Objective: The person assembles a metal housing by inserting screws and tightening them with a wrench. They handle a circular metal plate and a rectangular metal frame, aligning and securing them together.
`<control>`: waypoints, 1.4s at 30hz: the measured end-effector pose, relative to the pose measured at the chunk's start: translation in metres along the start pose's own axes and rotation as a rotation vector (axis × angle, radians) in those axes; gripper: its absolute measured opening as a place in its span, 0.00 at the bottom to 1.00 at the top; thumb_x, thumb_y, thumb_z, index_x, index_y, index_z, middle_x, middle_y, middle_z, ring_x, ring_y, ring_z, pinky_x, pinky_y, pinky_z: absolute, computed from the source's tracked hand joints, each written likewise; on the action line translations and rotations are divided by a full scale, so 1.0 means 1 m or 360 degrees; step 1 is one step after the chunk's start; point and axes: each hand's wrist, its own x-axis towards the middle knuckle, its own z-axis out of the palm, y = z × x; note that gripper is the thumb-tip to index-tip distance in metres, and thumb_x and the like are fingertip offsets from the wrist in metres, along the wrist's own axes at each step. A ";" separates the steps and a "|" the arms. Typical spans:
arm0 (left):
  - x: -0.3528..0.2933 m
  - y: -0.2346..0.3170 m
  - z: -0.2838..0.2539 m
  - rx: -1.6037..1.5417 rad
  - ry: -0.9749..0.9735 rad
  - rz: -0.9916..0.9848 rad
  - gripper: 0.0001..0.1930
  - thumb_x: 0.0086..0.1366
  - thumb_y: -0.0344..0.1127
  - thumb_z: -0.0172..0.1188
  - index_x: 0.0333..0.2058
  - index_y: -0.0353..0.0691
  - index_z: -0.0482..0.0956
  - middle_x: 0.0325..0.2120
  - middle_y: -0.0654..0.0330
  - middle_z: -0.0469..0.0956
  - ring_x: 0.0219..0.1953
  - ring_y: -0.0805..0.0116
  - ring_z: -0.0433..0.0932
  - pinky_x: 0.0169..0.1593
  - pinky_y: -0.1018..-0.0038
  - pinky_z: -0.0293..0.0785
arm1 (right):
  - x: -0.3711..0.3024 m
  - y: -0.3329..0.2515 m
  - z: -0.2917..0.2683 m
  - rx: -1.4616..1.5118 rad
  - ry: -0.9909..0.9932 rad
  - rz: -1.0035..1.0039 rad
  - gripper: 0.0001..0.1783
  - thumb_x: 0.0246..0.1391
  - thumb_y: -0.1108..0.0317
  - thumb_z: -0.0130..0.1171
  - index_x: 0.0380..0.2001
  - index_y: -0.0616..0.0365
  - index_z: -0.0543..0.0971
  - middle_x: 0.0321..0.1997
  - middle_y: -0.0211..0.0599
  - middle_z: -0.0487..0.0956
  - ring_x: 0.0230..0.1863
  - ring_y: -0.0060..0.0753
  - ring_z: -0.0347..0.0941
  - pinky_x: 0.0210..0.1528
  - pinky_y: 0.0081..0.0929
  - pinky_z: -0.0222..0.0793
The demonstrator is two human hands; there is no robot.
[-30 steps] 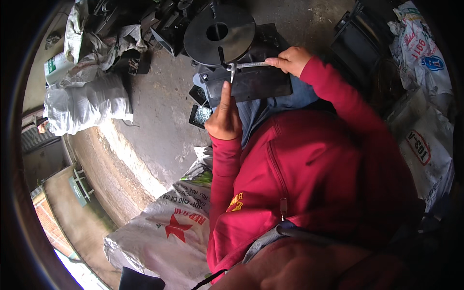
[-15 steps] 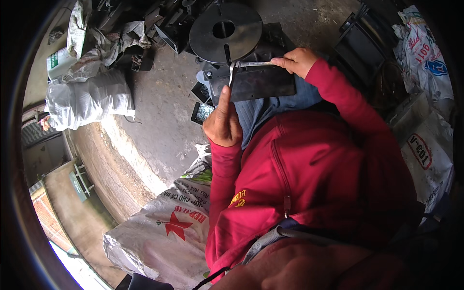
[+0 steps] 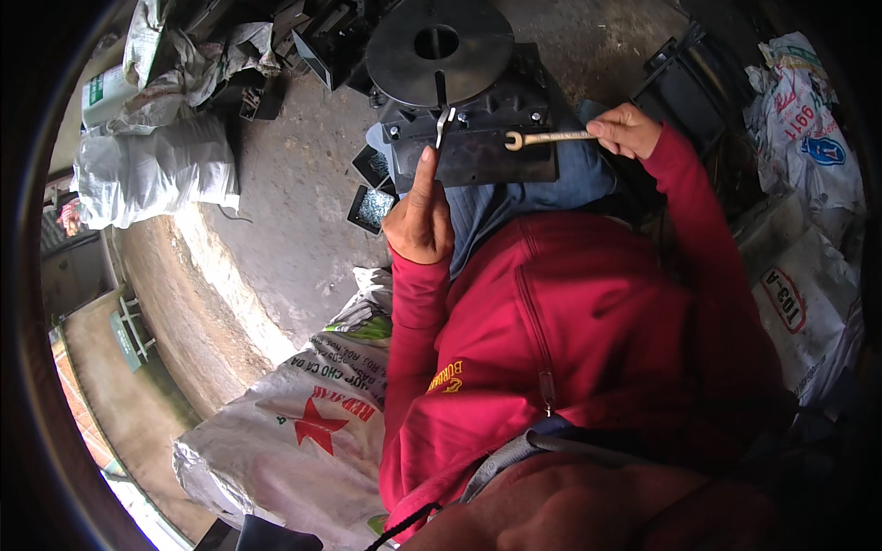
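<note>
In the head view, the left hand [image 3: 421, 220] is closed around a silver wrench [image 3: 445, 129], with one digit stretched straight up along its handle. The wrench's upper end is by the front row of bolts [image 3: 462, 118] on a black base [image 3: 524, 90], just below the slot of a black disc [image 3: 482, 64] with a round hole. The right hand [image 3: 625, 130] pinches the end of a second wrench [image 3: 556, 138] between thumb and fingers. Its open mouth points left, over a black plate [image 3: 491, 158] at the base's near side; whether they touch, I cannot tell. The plate lies over the person's jeans [image 3: 590, 173]. Left of it, two small black trays [image 3: 351, 220] sit on the floor [image 3: 289, 188], the nearer one holding small shiny pieces [image 3: 375, 207].
</note>
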 end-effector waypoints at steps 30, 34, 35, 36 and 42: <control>-0.002 -0.009 0.012 0.0112 -0.0133 -0.0181 0.24 0.64 0.26 0.58 0.59 0.51 0.75 0.21 0.51 0.79 0.14 0.72 0.72 0.22 0.74 0.70 | 0.020 0.042 0.055 -0.0086 -0.0123 0.0222 0.25 0.64 0.50 0.55 0.18 0.57 0.77 0.11 0.24 0.68 0.14 0.14 0.58 0.20 0.20 0.55; -0.006 -0.016 0.019 0.0405 -0.0377 -0.0177 0.26 0.58 0.22 0.61 0.56 0.44 0.77 0.20 0.52 0.79 0.14 0.65 0.75 0.21 0.72 0.69 | 0.021 0.026 0.059 -0.0159 -0.0247 0.0208 0.24 0.65 0.52 0.54 0.20 0.58 0.78 0.12 0.24 0.69 0.15 0.14 0.61 0.21 0.19 0.57; -0.007 -0.012 0.019 0.0004 -0.0198 -0.0340 0.22 0.59 0.26 0.62 0.53 0.43 0.79 0.23 0.54 0.81 0.16 0.61 0.77 0.22 0.69 0.70 | 0.022 0.023 0.059 -0.0192 -0.0283 0.0208 0.24 0.65 0.53 0.54 0.20 0.58 0.79 0.13 0.24 0.69 0.16 0.13 0.62 0.21 0.18 0.58; -0.012 -0.011 0.019 -0.0146 -0.0224 -0.0353 0.20 0.59 0.26 0.62 0.52 0.42 0.80 0.24 0.55 0.81 0.19 0.60 0.79 0.25 0.68 0.71 | 0.022 0.022 0.060 -0.0218 -0.0305 0.0185 0.23 0.65 0.54 0.54 0.20 0.58 0.79 0.12 0.24 0.69 0.16 0.13 0.62 0.22 0.18 0.58; -0.020 0.005 0.032 0.0295 -0.0302 0.0340 0.12 0.58 0.32 0.65 0.42 0.43 0.83 0.30 0.57 0.81 0.36 0.56 0.79 0.36 0.70 0.70 | 0.034 0.013 0.076 -0.0142 -0.0612 0.0130 0.23 0.64 0.53 0.54 0.23 0.59 0.80 0.12 0.22 0.69 0.17 0.14 0.62 0.23 0.20 0.58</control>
